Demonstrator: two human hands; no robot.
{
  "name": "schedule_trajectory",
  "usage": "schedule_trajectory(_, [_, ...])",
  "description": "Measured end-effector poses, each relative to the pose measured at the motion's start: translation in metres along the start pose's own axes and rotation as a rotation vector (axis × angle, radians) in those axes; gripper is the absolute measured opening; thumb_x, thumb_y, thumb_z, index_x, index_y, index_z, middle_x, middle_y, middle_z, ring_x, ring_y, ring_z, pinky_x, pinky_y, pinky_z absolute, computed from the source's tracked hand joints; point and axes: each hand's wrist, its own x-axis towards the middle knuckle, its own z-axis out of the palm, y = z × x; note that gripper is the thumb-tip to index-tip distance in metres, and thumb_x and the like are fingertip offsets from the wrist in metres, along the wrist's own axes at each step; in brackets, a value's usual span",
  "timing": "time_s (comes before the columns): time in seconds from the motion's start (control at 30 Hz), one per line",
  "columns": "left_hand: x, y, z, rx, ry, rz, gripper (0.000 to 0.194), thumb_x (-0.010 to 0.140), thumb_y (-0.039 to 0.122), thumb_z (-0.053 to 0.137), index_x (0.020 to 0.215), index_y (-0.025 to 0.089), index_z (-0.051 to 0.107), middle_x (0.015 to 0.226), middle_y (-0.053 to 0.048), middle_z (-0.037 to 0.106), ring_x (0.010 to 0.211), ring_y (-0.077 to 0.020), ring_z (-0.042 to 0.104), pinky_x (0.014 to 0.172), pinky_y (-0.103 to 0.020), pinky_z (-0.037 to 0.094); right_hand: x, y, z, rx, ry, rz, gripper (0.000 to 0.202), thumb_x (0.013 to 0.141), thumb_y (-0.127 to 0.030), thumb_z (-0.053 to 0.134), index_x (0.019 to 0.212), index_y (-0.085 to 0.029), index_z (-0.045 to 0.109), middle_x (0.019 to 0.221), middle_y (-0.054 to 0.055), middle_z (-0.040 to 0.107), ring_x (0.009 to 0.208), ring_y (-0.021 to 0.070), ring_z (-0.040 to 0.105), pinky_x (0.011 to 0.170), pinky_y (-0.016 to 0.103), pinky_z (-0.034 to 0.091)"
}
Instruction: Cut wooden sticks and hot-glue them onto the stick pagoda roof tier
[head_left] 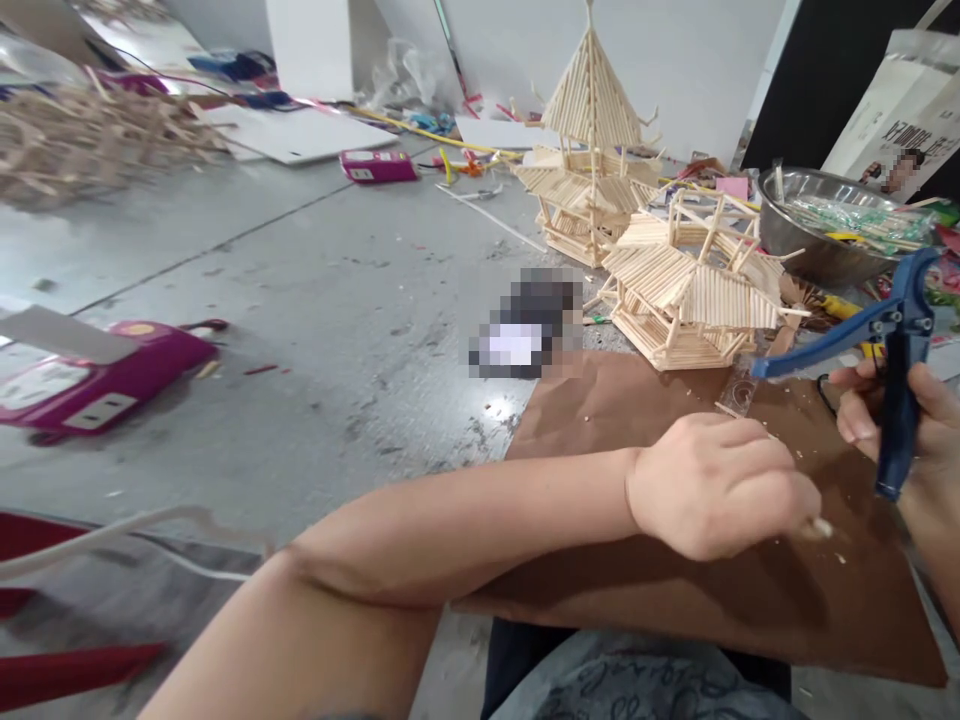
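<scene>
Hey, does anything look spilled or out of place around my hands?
Yes, slightly: pale crumbs lie scattered on the brown sheet near your left hand, like loose debris. The nearer stick pavilion stands upright, and nothing else stands out.

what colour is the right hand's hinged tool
The hinged tool is blue, with one darker handle (head view).

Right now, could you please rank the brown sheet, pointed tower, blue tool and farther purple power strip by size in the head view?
1. Brown sheet
2. Pointed tower and blue tool: too alike to rank
3. Farther purple power strip
</scene>
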Motion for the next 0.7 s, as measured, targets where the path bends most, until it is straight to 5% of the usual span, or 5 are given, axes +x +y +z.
schedule_trajectory(0.07, [0.003,0.001,-0.003,0.146,0.076,0.04,0.016,0.088,0.03,0.043,0.077,0.02,0.049,0.08,0.0,0.067,0.083,-0.0161,0.06,0.076,-0.03,0.047,0.002,0.0,0.0,0.05,-0.015,-0.007,0.024,0.07,-0.046,0.055,0.071,-0.026,0.068,0.085,0.002,0.072,0.054,0.015,0.062,0.049,0.029,0.05])
schedule_trajectory(0.2, [0.006,-0.004,-0.001,0.268,-0.071,-0.347,0.023,0.091,0.027,0.036,0.076,0.017,0.05,0.122,-0.013,0.057,0.121,-0.0275,0.045,0.097,-0.049,0.036,0.002,0.001,0.006,0.064,-0.033,-0.036,0.024,0.069,-0.044,0.056,0.071,-0.025,0.069,0.091,0.003,0.071,0.074,0.0239,0.067,0.059,0.037,0.055])
schedule_trajectory(0.37, [0.0,0.001,0.01,-0.011,-0.351,-0.471,0.029,0.093,0.026,0.027,0.085,0.012,0.051,0.132,-0.022,0.044,0.109,-0.0227,0.057,0.076,-0.031,0.054,0.0,0.004,0.012,0.114,0.015,-0.116,0.022,0.073,-0.038,0.047,0.079,-0.03,0.067,0.105,0.002,0.068,0.088,0.0257,0.065,0.072,0.047,0.052])
schedule_trajectory(0.53, [-0.01,0.009,0.021,-0.008,-0.4,-0.467,0.029,0.092,0.025,0.028,0.083,0.012,0.052,0.134,-0.022,0.042,0.099,-0.0215,0.062,0.076,-0.032,0.054,-0.002,0.007,0.018,0.084,-0.06,-0.055,0.042,0.075,-0.039,0.041,0.116,-0.041,0.051,0.119,0.0,0.061,0.117,0.0268,0.05,0.092,0.055,0.038])
schedule_trajectory(0.7, [-0.017,0.005,0.029,0.089,-0.429,-0.419,0.037,0.093,0.03,0.025,0.081,0.012,0.054,0.134,-0.02,0.045,0.09,-0.0199,0.064,0.076,-0.033,0.053,-0.004,0.008,0.022,0.055,-0.039,-0.036,0.047,0.074,-0.043,0.035,0.116,-0.033,0.054,0.102,0.005,0.061,0.102,0.0245,0.057,0.09,0.049,0.042])
